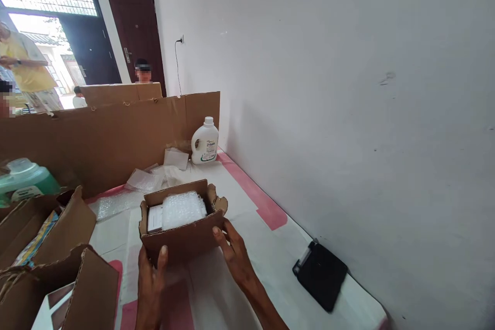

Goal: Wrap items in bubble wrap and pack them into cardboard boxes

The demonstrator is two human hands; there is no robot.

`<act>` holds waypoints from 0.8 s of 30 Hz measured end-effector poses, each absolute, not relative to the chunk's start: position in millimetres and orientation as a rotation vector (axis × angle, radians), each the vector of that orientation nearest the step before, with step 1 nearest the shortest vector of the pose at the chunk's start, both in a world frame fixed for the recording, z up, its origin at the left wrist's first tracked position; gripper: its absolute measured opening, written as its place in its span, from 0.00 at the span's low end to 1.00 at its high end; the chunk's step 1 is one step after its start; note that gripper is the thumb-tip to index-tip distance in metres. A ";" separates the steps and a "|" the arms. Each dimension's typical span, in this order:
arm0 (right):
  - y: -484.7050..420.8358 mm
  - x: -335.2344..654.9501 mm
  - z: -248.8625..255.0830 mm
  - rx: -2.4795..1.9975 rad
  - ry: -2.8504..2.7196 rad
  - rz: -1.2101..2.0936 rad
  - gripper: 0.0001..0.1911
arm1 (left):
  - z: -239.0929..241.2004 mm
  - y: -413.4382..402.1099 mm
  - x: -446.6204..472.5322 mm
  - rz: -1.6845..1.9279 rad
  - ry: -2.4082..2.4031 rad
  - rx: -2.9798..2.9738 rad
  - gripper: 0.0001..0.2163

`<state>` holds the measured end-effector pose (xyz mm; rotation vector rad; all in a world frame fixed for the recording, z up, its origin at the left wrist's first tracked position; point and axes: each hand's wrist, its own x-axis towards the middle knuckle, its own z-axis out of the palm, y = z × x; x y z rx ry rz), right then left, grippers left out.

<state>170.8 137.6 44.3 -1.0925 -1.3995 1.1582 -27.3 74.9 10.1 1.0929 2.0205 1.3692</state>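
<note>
I grasp a small open cardboard box (180, 242) between both hands, over the middle of the counter (228, 294); I cannot tell whether its base rests on the surface. My left hand (151, 281) holds its near left corner, thumb up against the front wall, and my right hand (235, 253) grips the near right corner with the thumb on the front wall. Inside, a bubble-wrapped bundle (183, 210) sits just beside a white carton (155, 218), which is on its left. Beyond the box, clear plastic wrapping (145, 181) lies loose toward the counter's far edge, and a white jug (209, 144) stands upright near the far right corner, in front of a tall cardboard panel (108, 136). To my left are two larger open boxes, the farther one (79, 221) with something colourful in it and the nearer one (95, 289) with a white item inside; a bottle of green liquid (38, 180) shows behind them. A flat black item (323, 276) lies at the counter's right edge, by the wall (348, 113), toward the near right corner. Past the panel, a person in yellow (31, 64) stands near a doorway.
</note>
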 end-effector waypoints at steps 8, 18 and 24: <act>113.5 153.9 51.3 -0.989 -1.506 1.040 0.21 | 28.7 60.6 -50.7 1.424 2.077 1.029 0.36; 154.7 249.9 16.1 -1.219 -1.307 0.658 0.27 | 27.2 188.9 51.8 1.291 1.502 1.370 0.31; 209.6 284.6 -45.2 -1.367 -1.230 0.482 0.34 | 7.2 294.5 99.8 1.226 1.378 1.577 0.36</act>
